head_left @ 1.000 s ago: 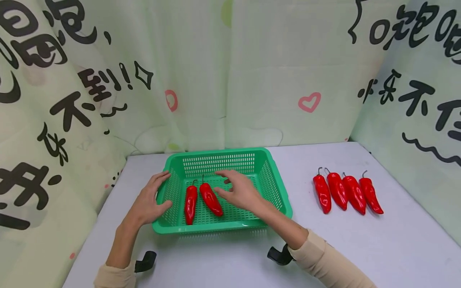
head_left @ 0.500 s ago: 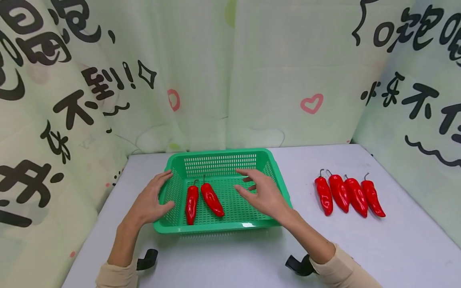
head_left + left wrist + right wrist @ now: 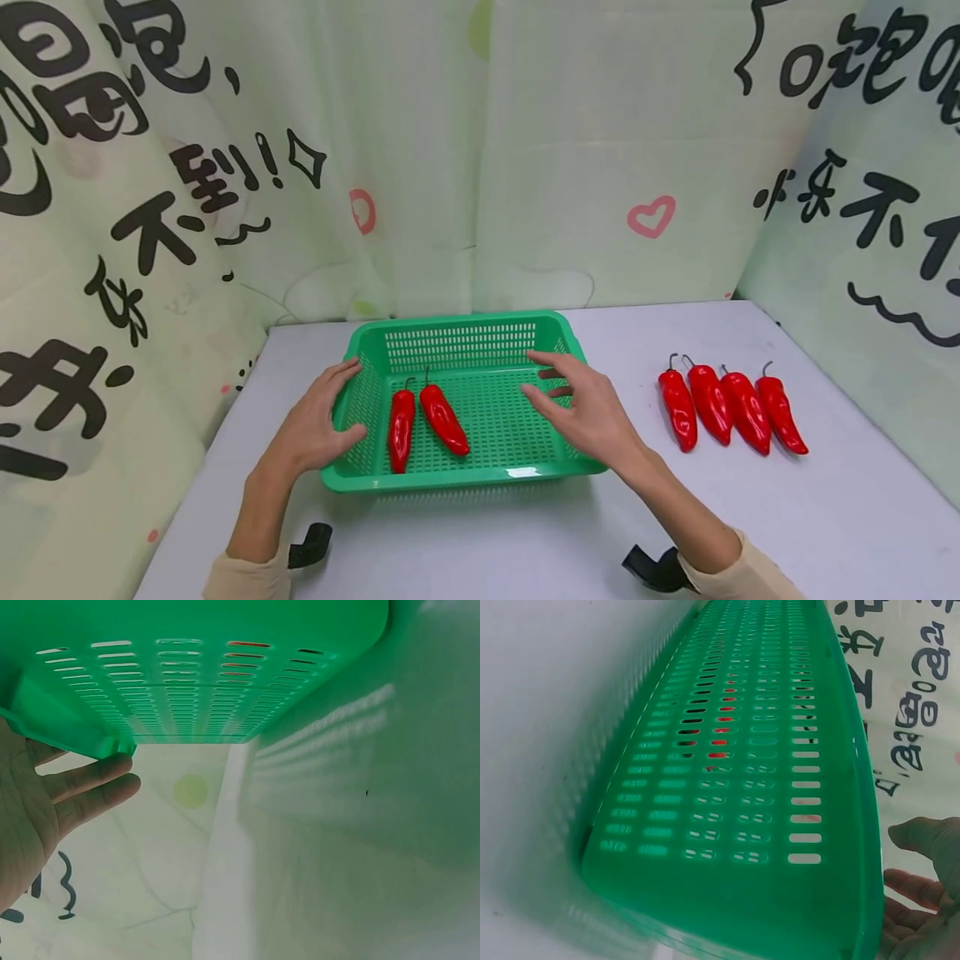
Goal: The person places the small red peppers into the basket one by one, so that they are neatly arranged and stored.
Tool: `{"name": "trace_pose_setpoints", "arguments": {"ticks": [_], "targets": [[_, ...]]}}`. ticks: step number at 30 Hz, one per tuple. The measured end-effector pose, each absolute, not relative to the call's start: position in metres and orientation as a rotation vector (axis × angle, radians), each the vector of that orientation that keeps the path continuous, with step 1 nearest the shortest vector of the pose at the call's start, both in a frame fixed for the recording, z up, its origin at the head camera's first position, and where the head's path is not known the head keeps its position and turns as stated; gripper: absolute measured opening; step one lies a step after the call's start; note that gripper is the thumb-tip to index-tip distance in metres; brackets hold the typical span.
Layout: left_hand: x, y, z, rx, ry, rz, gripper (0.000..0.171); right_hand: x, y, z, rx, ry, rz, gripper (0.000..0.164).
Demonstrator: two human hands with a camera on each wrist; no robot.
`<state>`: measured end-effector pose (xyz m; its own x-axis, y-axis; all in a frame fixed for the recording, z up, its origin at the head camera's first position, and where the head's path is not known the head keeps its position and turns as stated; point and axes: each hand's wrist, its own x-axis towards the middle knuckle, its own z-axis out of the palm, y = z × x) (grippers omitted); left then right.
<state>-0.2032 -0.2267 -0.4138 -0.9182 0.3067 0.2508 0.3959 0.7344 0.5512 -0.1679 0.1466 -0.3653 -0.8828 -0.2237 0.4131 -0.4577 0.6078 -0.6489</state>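
Observation:
A green perforated plastic basket sits on the table, with two red chili peppers lying side by side in its left half. My left hand is at the basket's left rim, fingers extended and thumb spread toward the front corner. In the left wrist view, fingertips show right at the rim. Over the basket's right side, my right hand hovers with thumb and fingers apart and nothing between them. The right wrist view has that hand just beyond the basket's edge.
Several more red chili peppers lie in a row on the white table, right of the basket. Printed curtains hang behind and along both sides. A black strap end sticks out at each wrist.
My right hand has moved rightward, from above the peppers in the basket to its right side. The left hand stays at the left rim, and the peppers lie as before.

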Motion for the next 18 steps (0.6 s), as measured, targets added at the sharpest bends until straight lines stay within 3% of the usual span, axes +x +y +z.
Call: {"name": "trace_pose_setpoints", "arguments": {"ticks": [18], "targets": [[-0.204, -0.226, -0.418, -0.577, -2.762, -1.065, 0.083, -0.155, 0.177, -0.361, 0.434, -2.547, 1.067, 0.057]]}}
